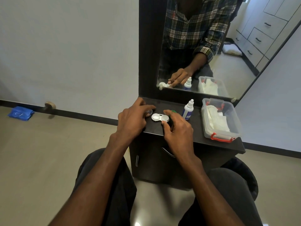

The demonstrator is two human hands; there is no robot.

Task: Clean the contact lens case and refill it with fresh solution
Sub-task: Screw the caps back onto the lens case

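With the right hand (178,128) pinching the near edge of the uncapped lens case (160,117) on the dark cabinet top (156,128) and the left hand (132,119) loosely touching a clear cap (149,112), I'd steady the case before reaching for the solution bottle (188,110) behind.

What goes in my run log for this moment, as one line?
phase: case open | lens case: on counter, both caps off | left hand: on clear cap | right hand: touching case, near green cap | solution bottle: upright, untouched

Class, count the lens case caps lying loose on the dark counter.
2: a clear cap under the left hand; a green cap behind the right hand, both partly hidden.
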